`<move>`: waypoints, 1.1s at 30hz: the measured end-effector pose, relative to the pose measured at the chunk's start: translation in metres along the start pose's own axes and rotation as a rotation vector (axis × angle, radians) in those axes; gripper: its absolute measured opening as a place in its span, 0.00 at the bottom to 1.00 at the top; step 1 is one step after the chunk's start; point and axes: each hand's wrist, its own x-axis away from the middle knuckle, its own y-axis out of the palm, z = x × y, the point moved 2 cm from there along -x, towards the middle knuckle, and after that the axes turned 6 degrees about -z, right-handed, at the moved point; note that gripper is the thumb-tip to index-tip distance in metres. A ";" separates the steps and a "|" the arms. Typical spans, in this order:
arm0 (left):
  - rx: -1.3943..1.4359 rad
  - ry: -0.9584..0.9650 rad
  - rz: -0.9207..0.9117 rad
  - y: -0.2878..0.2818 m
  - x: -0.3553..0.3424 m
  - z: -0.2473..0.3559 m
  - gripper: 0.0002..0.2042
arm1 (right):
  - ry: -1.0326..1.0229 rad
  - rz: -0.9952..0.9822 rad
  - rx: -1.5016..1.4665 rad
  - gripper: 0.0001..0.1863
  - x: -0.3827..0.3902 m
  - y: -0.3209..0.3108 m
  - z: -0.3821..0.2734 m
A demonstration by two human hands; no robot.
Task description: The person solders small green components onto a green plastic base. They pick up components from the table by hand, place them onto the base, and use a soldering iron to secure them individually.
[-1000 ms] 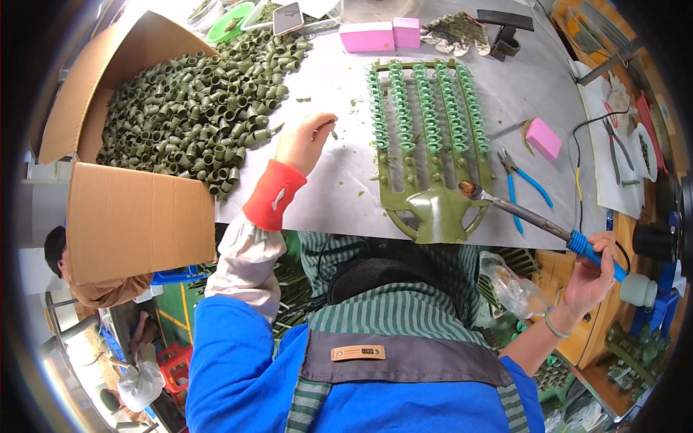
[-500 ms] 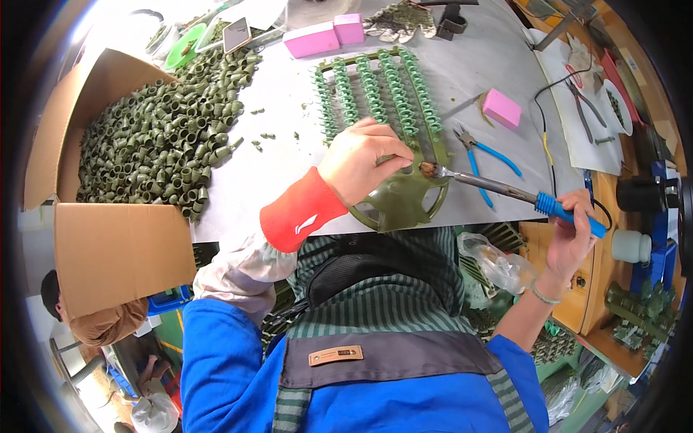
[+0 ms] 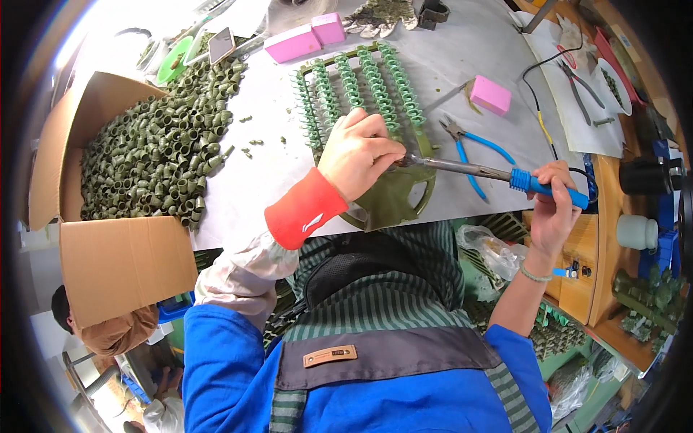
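My right hand (image 3: 554, 206) is closed around the blue handle of a soldering iron (image 3: 462, 168), its metal shaft pointing left. The iron's tip reaches my left fingertips and is partly hidden there. My left hand (image 3: 361, 155), with a red wristband at the wrist, is pinched over an olive-green moulded frame (image 3: 390, 202); whatever sits between its fingers is hidden. From the frame's far part rise several rows of lighter green ring-shaped pieces (image 3: 372, 86). The frame lies at the table's near edge, its cut-out, rounded end toward me.
Blue-handled cutting pliers (image 3: 473, 148) and a pink block (image 3: 491, 94) lie right of the frame. More pink blocks (image 3: 292, 45) lie beyond it. At left, a cardboard box (image 3: 130, 252) spills many small olive cups (image 3: 155, 155). The iron's cable (image 3: 530, 90) crosses the table's right side.
The soldering iron has moved left with my right hand; its tip, formerly apart from my left fingertips, now meets them. My left hand stays pinched over the frame. The view has shifted slightly.
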 end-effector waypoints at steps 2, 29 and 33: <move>-0.025 0.015 0.011 -0.003 0.003 -0.001 0.05 | -0.013 -0.012 0.028 0.08 -0.001 0.000 -0.003; -0.304 -0.869 0.108 -0.050 0.142 -0.160 0.05 | 0.023 0.124 0.096 0.10 0.009 -0.016 -0.030; -0.365 -0.810 0.107 -0.050 0.138 -0.158 0.06 | 0.012 0.118 0.097 0.11 0.009 -0.019 -0.030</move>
